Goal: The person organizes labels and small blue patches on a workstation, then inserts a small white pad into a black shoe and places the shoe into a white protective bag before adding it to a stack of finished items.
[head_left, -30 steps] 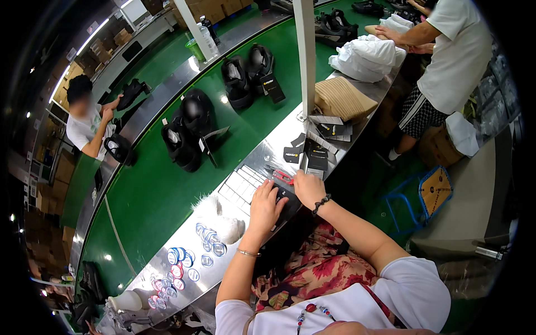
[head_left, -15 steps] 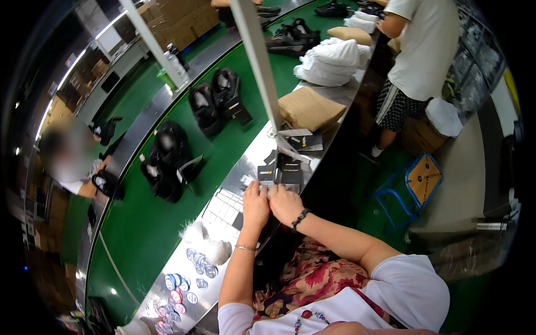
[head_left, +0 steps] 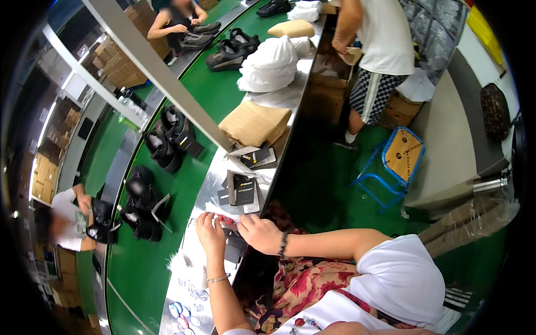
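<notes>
"Two hands over the bench (head_left: pixel 211 181). What sits between them?"

"A red tool (head_left: pixel 225 219), small and partly hidden. It lies just right of the left hand (head_left: pixel 211 237), by its fingertips, and just left of the right hand's (head_left: pixel 261 234) fingertips."

"Is either one holding it?"

"I can't tell. The left hand's fingers are bent and close together, tips toward the tool. The right hand's are curled, with the thumb side hidden. Whether either pinches it doesn't show."

"And around them?"

"Dark tags (head_left: pixel 244 191) lie in an overlapping group beyond the tool, near the right hand. A dark stack (head_left: pixel 233 249) is below the tool, between the wrists, nearer the person."

"On the left hand's other side?"

"A white tuft (head_left: pixel 177 261), near the wrist. Round discs (head_left: pixel 183 321) are scattered farther down the bench, left of the forearm."

"The shoes (head_left: pixel 142 209)?"

"On the green belt (head_left: pixel 167 254), across from the left hand and well apart from it."
</notes>
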`<state>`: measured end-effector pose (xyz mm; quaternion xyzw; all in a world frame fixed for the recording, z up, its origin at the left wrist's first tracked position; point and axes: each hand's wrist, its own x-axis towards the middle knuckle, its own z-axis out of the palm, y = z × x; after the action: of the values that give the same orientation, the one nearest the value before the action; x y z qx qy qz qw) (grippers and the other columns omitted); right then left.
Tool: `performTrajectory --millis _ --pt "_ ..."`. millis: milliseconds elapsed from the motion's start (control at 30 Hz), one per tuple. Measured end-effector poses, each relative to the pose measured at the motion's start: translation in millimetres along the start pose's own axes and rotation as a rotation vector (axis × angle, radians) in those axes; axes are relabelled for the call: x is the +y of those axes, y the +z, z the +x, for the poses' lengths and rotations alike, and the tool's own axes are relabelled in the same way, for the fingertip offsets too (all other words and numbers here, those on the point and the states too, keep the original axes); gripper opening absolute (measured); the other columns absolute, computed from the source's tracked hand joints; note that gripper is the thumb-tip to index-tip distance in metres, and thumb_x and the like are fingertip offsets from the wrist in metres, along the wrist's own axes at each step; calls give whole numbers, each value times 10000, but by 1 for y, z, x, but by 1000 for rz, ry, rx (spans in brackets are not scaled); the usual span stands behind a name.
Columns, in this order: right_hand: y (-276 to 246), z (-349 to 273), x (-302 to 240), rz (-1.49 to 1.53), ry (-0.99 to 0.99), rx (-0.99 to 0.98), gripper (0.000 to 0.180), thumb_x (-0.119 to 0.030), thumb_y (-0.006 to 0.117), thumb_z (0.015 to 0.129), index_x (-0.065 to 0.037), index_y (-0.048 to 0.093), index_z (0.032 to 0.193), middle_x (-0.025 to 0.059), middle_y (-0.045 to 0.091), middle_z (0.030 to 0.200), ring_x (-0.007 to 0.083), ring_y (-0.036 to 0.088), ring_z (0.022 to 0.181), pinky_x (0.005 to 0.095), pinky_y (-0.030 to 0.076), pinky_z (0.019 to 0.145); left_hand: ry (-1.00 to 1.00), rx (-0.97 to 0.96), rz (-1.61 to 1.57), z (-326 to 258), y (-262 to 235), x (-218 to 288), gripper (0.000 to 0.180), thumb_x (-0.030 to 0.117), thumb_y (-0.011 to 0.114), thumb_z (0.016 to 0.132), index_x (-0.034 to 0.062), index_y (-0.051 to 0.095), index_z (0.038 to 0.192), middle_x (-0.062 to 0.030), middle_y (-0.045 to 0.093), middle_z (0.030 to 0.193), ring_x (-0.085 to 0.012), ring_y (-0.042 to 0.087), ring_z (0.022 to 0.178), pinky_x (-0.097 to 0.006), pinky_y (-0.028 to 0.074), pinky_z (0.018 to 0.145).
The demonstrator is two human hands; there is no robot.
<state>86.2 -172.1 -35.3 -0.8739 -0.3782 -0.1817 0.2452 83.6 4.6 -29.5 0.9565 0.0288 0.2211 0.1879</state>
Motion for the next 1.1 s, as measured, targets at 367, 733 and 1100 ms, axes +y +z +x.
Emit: performTrajectory --millis 367,733,1100 --pt "-90 -81 95 94 133 263 45 -96 584 768 -54 572 774 75 559 743 238 573 677 321 487 592 76 136 -217 7 -33 31 99 -12 580 796 -27 590 892 -160 581 991 -308 532 938 -380 438 810" --pt "-122 -387 297 -84 1754 221 451 -282 588 767 1 513 1111 255 564 1053 387 551 963 432 455 829 312 -47 -392 6 4 153 104 -43 566 789 -11 584 886 -141 593 954 -296 556 925 -366 433 833" --pt "-105 -476 498 121 2091 852 542 -312 474 885 -46 307 1328 253 433 1262 403 463 1113 481 392 917 298 -524 -385 51 150 245 143 -2 609 759 0 604 902 -151 614 917 -311 576 884 -371 464 786"
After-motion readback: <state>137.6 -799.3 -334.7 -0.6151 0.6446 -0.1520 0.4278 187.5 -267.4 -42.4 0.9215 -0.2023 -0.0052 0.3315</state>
